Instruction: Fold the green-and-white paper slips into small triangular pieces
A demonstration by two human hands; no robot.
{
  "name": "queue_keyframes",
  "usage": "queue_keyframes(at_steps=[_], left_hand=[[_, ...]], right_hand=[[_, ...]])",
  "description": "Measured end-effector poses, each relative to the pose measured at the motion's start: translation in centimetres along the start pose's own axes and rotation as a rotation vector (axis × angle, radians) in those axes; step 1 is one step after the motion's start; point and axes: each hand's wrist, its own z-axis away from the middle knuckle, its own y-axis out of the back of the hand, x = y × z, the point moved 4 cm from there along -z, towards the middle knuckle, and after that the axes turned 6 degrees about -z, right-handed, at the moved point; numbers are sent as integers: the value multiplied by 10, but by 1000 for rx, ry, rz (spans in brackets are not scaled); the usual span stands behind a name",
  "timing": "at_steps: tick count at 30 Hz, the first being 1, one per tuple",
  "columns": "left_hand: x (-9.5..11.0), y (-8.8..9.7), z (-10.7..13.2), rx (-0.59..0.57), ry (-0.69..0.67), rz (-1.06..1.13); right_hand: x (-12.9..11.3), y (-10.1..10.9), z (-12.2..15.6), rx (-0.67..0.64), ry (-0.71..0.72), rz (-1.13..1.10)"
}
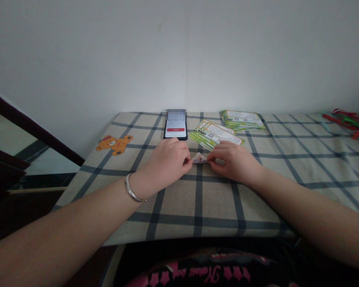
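My left hand [167,161] and my right hand [233,161] meet near the middle of a checked cloth-covered table [197,207]. Between their fingertips, both hands pinch a small folded piece of paper [199,158] printed in pink and white. Just beyond my left hand lies a black smartphone [175,129] with a lit screen, its top part blurred. A fanned stack of green-edged printed leaflets [214,134] sits just beyond my right hand. A silver bangle [133,188] circles my left wrist.
A second stack of green-edged leaflets [242,119] lies against the wall. Red and green ribbons [350,123] are bunched at the far right. An orange teddy bear print [114,144] marks the cloth. A dark rail [32,127] runs along the left side.
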Motion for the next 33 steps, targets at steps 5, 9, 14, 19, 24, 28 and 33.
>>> queue_keyframes(at_steps=[5, 9, 14, 19, 24, 28, 33], left_hand=[[-3, -3, -1, -23, 24, 51], [-7, -6, -2, -24, 19, 130], [-4, -4, -1, -41, 13, 110], [7, 2, 2, -21, -5, -102], [10, 2, 3, 12, -11, -128], [5, -2, 3, -27, 53, -60], [0, -8, -1, -96, 121, 42]], right_hand=[[-4, 0, 1, -4, -14, 28], [-2, -3, -1, -11, -18, 46], [2, -5, -1, 5, -71, -48], [2, -4, 1, 47, -96, -71], [1, -3, 0, 31, -121, -39], [3, -4, -1, 37, -177, -54], [7, -6, -2, 34, -277, -132]])
